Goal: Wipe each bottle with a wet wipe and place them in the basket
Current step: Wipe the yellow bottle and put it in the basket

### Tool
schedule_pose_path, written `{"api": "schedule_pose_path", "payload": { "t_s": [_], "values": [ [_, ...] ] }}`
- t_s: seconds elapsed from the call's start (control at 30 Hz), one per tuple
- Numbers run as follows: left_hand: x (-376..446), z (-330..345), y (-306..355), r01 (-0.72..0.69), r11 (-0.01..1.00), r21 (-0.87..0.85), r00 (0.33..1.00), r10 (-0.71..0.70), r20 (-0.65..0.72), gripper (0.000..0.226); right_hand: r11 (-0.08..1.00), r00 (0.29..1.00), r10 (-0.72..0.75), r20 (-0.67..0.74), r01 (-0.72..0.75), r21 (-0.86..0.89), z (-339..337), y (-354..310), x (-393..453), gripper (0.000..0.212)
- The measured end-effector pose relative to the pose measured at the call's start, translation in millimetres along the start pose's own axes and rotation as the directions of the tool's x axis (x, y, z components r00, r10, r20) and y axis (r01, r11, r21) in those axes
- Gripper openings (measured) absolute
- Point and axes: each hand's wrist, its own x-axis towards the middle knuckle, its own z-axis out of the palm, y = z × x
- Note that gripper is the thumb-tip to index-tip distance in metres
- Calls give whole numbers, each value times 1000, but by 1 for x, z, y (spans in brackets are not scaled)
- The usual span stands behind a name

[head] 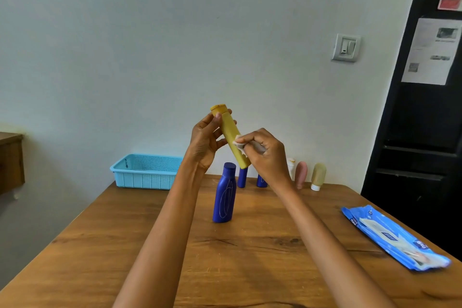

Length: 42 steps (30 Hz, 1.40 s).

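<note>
Here, a person cleans bottles at a wooden table, seen from a head-worn camera.

Table [250, 270]: brown wood, bearing all that follows.
Wipe packet [395, 237]: blue, flat, lying at the right edge, well apart from the bottles.
Basket [147, 172]: pale blue plastic mesh at the far left of the table; no bottle shows inside it.
Blue bottle [224, 194]: upright mid-table, just below the raised hands; other bottles stand in a row behind it by the wall.
Yellow bottle [231, 136]: tall, slim, matte mustard, cap up, tilted and held in the air above the table.
Left hand [203, 141]: fingers curled round the bottle's upper part near the cap.
Right hand [262, 150]: pinching the wet wipe against the bottle's lower half.
Wet wipe [240, 145]: small, white, crumpled.
Doing it well: likely best to turn the bottle with the left hand while the wipe runs its whole length, cap and base included, keeping a firm grip since a damp surface may slip.
</note>
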Motion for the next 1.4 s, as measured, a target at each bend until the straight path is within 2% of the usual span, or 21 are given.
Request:
{"api": "schedule_pose_path", "payload": {
  "t_s": [0.07,0.17,0.3,0.4,0.53,0.63,0.8,0.93,1.03,1.23,1.33,1.4],
  "values": [
    [-2,2,-2,21,1000,-9,1000,-21,5,39,999,998,49,-33,-49,-9,0,0,3,12],
    [-2,8,-2,35,999,8,999,-35,31,44,999,996,38,-85,-41,-31,1,-9,18,17],
    [1,5,4,0,999,-33,999,1,38,41,992,994,-101,-30,99,-75,8,-18,20,23],
    [2,-3,6,-27,997,-74,1000,27,8,45,980,983,-182,20,183,-78,7,-13,7,18],
    [3,-9,5,-38,996,-82,999,39,5,81,999,999,-44,-1,44,24,3,-2,-1,14],
    [3,-6,3,-2,997,-79,999,5,35,89,999,999,20,-47,-18,30,3,-1,4,14],
    [1,3,-1,40,999,-32,996,-37,81,75,999,998,-39,-49,39,8,5,-13,30,21],
    [1,2,3,14,999,-44,1000,-14,-6,42,983,984,-180,13,180,-35,6,-15,23,22],
    [1,-4,5,-6,999,-44,998,3,-63,28,968,970,-234,59,238,-80,2,-1,3,27],
    [0,-10,5,18,999,48,991,-11,-137,18,967,972,-225,69,231,-105,-6,20,-16,25],
    [1,-4,0,50,990,132,988,-30,-152,14,982,984,-178,23,179,-53,-4,8,-1,26],
    [0,1,-3,72,986,152,987,-48,-156,18,981,984,-173,37,175,-78,1,-4,13,32]
  ]
}}
